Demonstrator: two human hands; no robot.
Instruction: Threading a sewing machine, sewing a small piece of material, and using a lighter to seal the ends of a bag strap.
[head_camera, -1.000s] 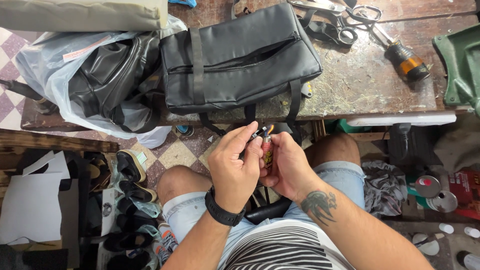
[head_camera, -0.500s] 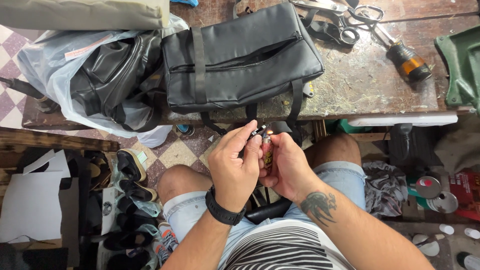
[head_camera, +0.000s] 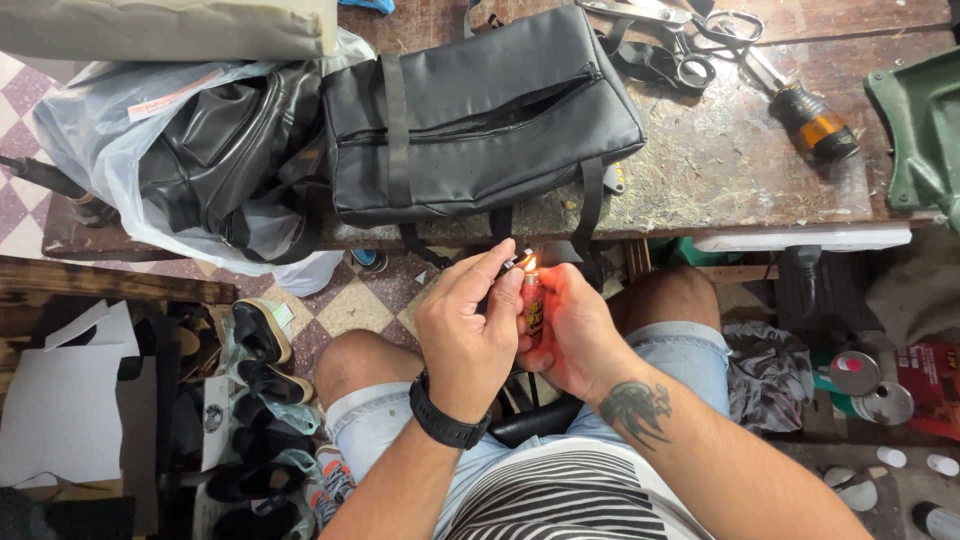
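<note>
The person sat with bare knees and light denim shorts, both hands raised over the lap, just off the near edge of the workbench (head_camera: 720, 170). The right hand (head_camera: 570, 335) was wrapped around a small red lighter (head_camera: 532, 300), fingers closed on its body, a small flame showing at its top. The left hand (head_camera: 468, 330), with a black watch at the wrist, pinched the end of a thin black strap (head_camera: 508, 265) between thumb and fingertips, held right at the flame. The two hands touched each other.

Beyond them, at the near edge of the bench, lay a black rectangular bag (head_camera: 470, 120), its straps hanging over the edge. To its left, at the bench's left end, a second black bag sat inside a clear plastic sack (head_camera: 110, 140). Toward the far right corner lay a screwdriver with an orange and black handle (head_camera: 810, 115), and near the far edge, scissors (head_camera: 690, 60). A green metal piece (head_camera: 925, 130) stood at the right edge.
</note>
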